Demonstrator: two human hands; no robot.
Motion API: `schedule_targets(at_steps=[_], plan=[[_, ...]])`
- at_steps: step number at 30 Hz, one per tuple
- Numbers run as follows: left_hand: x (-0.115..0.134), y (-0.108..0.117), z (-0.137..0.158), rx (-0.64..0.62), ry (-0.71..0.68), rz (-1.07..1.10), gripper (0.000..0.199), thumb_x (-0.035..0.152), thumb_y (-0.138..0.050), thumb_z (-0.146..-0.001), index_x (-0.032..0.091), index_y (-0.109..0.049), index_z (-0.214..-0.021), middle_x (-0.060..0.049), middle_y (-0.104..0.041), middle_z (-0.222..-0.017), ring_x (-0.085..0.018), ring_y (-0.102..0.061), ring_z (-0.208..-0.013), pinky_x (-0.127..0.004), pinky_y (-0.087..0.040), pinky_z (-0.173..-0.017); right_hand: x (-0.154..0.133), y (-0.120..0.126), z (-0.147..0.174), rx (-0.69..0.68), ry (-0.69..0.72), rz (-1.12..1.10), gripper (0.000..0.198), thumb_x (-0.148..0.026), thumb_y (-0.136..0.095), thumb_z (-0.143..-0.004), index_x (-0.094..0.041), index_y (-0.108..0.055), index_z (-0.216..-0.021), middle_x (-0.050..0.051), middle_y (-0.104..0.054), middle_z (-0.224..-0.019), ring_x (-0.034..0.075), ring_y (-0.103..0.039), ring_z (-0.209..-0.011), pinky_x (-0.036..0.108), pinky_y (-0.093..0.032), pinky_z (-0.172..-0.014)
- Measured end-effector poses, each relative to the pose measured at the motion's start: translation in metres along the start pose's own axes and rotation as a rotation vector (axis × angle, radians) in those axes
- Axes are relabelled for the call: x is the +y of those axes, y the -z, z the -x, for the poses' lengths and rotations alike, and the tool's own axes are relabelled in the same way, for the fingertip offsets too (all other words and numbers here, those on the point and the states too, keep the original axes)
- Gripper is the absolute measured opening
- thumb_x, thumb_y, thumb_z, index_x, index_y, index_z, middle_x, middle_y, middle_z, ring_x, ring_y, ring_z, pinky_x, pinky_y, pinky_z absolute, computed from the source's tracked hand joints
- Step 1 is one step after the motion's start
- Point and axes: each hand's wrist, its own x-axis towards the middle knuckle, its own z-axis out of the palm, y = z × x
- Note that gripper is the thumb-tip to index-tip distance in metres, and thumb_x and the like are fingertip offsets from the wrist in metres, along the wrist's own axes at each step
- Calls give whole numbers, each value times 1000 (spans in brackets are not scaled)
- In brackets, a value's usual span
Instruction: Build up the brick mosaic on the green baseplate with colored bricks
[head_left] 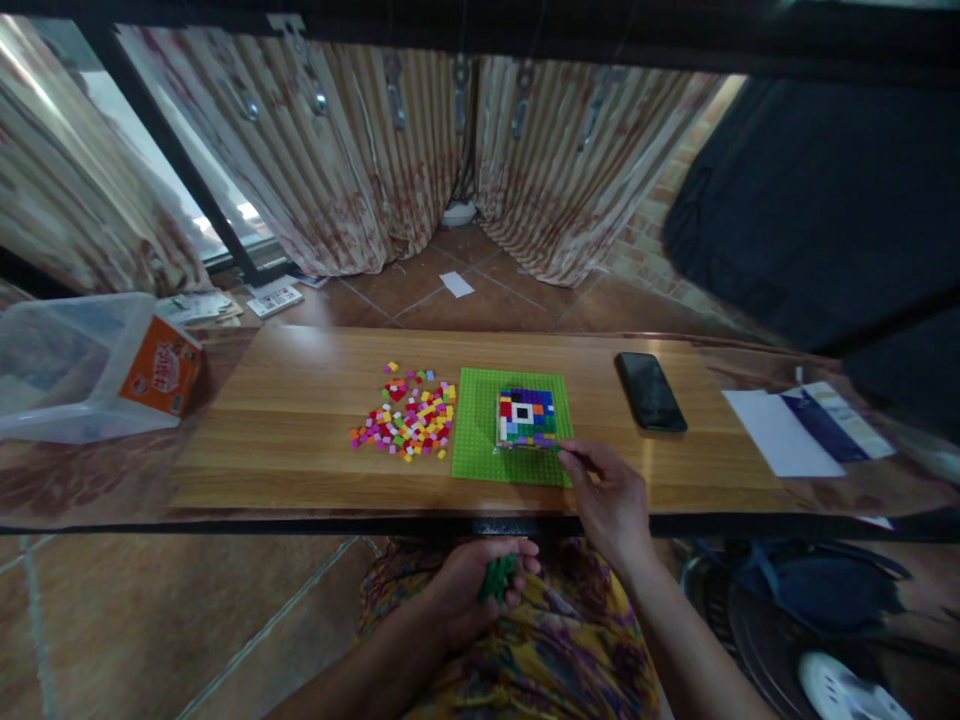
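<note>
A green studded baseplate (pixel 472 440) lies on the wooden board, carrying a square block of toy bricks (pixel 527 415) in mixed colours. At the block's lower right corner is my right hand (pixel 609 497), thumb and forefinger pinched on what looks like a small green brick (pixel 559 449). My left hand (pixel 472 590) is held palm up in front of the board's near edge, fingers curled around several dark green bricks (pixel 497 578). Left of the baseplate, a loose heap of small bricks (pixel 416 420) in pink, yellow, red, orange and white is spread out.
A black phone (pixel 650 391) rests right of the baseplate. Papers (pixel 784 432) lie at the far right. At the far left stands a clear plastic bin (pixel 75 370) with an orange label. Curtains (pixel 375 160) hang behind the board (pixel 247 430).
</note>
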Motion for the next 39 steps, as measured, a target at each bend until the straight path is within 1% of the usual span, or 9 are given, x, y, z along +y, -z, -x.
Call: schedule_targets(at_steps=[6, 11, 17, 23, 27, 30, 33, 37, 39], plan=[[4, 0, 2, 25, -6, 21, 15, 19, -59, -73, 9, -65, -83, -5, -61, -73, -6, -49, -54, -18, -31, -48, 7, -19, -18, 1, 155, 141, 20, -29, -50, -84, -19, -66, -89, 6, -67, -85, 19, -62, -79, 32, -47, -72], [4, 3, -1, 36, 25, 3, 16, 20, -60, -73, 9, -66, -82, -4, -61, -70, -6, -49, -54, -18, -31, -48, 8, -29, -23, 9, 196, 288, 17, -28, -53, -83, -18, -66, -86, 5, -67, -81, 20, -61, -77, 33, -45, -72], [5, 7, -5, 28, 42, -4, 16, 20, -60, -73, 9, -66, -82, -4, -60, -70, -6, -48, -54, -17, -31, -48, 11, -29, -21, 5, 235, 330, 20, -30, -51, -84, -20, -68, -86, 5, -68, -81, 20, -61, -77, 33, -44, -71], [6, 8, -4, 10, 53, 6, 17, 21, -60, -73, 8, -67, -82, -5, -60, -72, -6, -49, -55, -18, -33, -51, 11, -29, -22, -1, 230, 319, 22, -31, -49, -85, -20, -69, -87, 7, -68, -84, 20, -61, -77, 33, -46, -71], [7, 8, -4, 21, 69, -2, 16, 20, -59, -73, 9, -67, -81, -4, -60, -70, -6, -49, -54, -18, -32, -51, 11, -33, -24, 29, 199, 289, 22, -33, -52, -83, -19, -67, -90, 6, -69, -82, 20, -62, -75, 33, -46, -69], [6, 9, -5, 15, 61, -7, 16, 20, -59, -73, 9, -67, -81, -4, -61, -71, -6, -49, -54, -18, -33, -51, 13, -32, -22, 37, 187, 275, 23, -35, -53, -82, -19, -67, -91, 6, -69, -81, 20, -62, -71, 33, -47, -68], [5, 11, -5, -1, 42, 3, 17, 20, -60, -73, 8, -67, -81, -5, -61, -71, -6, -50, -55, -18, -34, -51, 13, -28, -19, 48, 164, 249, 24, -36, -53, -82, -19, -67, -91, 6, -69, -82, 20, -62, -72, 34, -47, -69], [5, 11, -5, -5, 33, 5, 18, 20, -61, -73, 7, -67, -82, -6, -61, -72, -7, -51, -55, -18, -34, -51, 12, -23, -17, 123, 107, 218, 27, -39, -52, -83, -17, -66, -90, 6, -68, -82, 19, -60, -71, 33, -46, -69], [5, 10, -5, 4, 35, -2, 17, 19, -60, -73, 6, -66, -81, -5, -60, -71, -7, -50, -54, -18, -34, -50, 13, -23, -20, 170, 90, 218, 29, -40, -50, -84, -17, -64, -93, 7, -66, -85, 20, -59, -77, 34, -45, -71]])
